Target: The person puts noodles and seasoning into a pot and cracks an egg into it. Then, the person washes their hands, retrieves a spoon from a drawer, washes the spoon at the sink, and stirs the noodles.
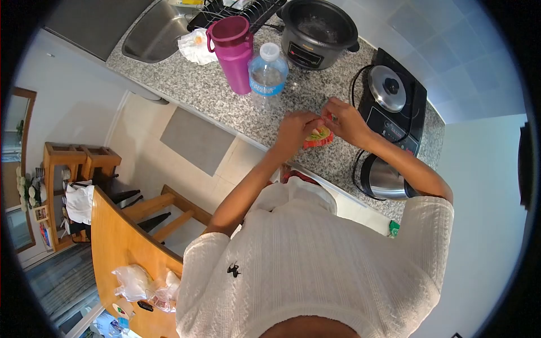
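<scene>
"What are the hands doing?"

"The left hand [294,133] and the right hand [347,123] both hold a small red packet [319,139], fingers pinched in close at its upper part."

"Where is that packet?"

"Over the near part of the granite counter [311,89]; I can't tell whether it rests there."

"And around it?"

"A clear bottle [268,78] stands beyond the left hand, just beside a purple tumbler [234,59]. A dark cooker [318,39] is farther back, and a metal lid [386,96] sits on the black hotplate [416,101], right of the hands."
</scene>
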The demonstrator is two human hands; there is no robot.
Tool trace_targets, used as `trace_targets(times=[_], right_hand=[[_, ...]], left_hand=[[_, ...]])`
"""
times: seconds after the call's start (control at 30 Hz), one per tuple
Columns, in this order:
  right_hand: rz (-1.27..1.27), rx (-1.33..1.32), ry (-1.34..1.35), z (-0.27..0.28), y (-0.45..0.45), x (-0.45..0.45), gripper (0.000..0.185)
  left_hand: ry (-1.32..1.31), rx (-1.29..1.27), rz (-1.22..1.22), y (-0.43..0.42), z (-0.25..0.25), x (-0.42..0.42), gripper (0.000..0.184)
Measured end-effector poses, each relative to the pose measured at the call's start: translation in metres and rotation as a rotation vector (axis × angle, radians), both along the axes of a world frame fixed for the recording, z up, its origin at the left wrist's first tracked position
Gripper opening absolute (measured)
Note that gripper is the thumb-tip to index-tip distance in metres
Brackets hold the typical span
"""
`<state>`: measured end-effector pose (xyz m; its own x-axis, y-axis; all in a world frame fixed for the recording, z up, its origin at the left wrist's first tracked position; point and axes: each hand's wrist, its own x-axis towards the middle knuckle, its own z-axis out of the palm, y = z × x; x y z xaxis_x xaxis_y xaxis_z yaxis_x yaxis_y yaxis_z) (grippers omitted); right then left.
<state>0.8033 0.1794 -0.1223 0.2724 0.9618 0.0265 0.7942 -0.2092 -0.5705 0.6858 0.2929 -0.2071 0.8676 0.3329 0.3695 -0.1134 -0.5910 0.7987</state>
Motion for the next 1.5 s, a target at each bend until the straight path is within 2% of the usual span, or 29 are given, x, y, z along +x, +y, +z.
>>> trace_targets(times=[0.07,0.17,0.27,0.3,0.4,0.5,0.6,0.67,0.77,0.83,0.97,1.07,1.17,1.27,1.37,1.47,1.5], right_hand=[[0.018,0.000,-0.011,-0.006,-0.002,0.005,0.017],[0.014,-0.058,-0.084,-0.004,-0.001,0.006,0.015],[-0.003,-0.160,-0.186,-0.003,0.001,0.003,0.014],[-0.008,-0.197,-0.219,-0.003,0.001,0.002,0.014],[-0.019,-0.073,-0.153,-0.008,0.001,0.000,0.016],[-0.175,0.008,0.120,-0.027,0.001,0.004,0.017],[-0.615,-0.156,0.841,-0.040,0.001,0.025,0.019],[-0.568,-0.212,0.622,-0.033,-0.004,0.033,0.020],[-0.488,-0.198,0.275,-0.046,-0.012,0.050,0.020],[-0.465,-0.118,0.105,-0.057,-0.018,0.061,0.021],[-0.518,-0.365,0.052,-0.072,-0.039,0.090,0.022],[-0.446,-0.340,-0.086,-0.072,-0.041,0.093,0.019],[-0.375,-0.286,-0.050,-0.061,-0.037,0.086,0.018],[-0.305,-0.075,0.253,-0.026,-0.033,0.061,0.021],[-0.146,0.264,0.133,0.023,-0.023,0.039,0.026],[0.051,0.245,-0.023,0.037,-0.016,0.033,0.024],[0.005,0.201,0.056,0.027,-0.013,0.032,0.021]], left_hand=[[0.009,-0.092,-0.050,0.003,0.005,0.003,0.011],[-0.100,0.375,0.027,0.002,0.006,0.008,0.013],[-0.041,0.564,-0.010,0.002,0.011,0.008,0.017],[-0.068,0.548,-0.008,0.002,0.011,0.008,0.018],[-0.158,0.477,0.000,0.000,0.009,0.007,0.021],[-0.257,0.381,0.028,-0.004,0.003,0.005,0.022],[-0.307,0.293,0.071,-0.007,-0.003,0.004,0.019],[-0.303,0.183,0.097,-0.005,-0.003,0.000,0.015],[-0.212,-0.237,0.181,-0.008,-0.015,-0.010,0.007],[-0.167,-0.436,0.244,-0.005,-0.021,-0.018,0.012],[-0.220,-0.823,0.256,0.010,-0.039,-0.029,0.018],[-0.136,-1.002,0.235,0.012,-0.047,-0.034,0.019],[-0.334,-1.223,0.164,0.002,-0.041,-0.027,0.021],[-0.368,-1.231,0.156,-0.006,-0.013,-0.017,0.021],[-0.387,-1.083,0.096,-0.010,0.010,-0.005,0.022],[-0.365,-1.025,0.003,-0.016,0.020,0.001,0.022],[-0.358,-1.043,-0.025,-0.017,0.016,0.003,0.020]])
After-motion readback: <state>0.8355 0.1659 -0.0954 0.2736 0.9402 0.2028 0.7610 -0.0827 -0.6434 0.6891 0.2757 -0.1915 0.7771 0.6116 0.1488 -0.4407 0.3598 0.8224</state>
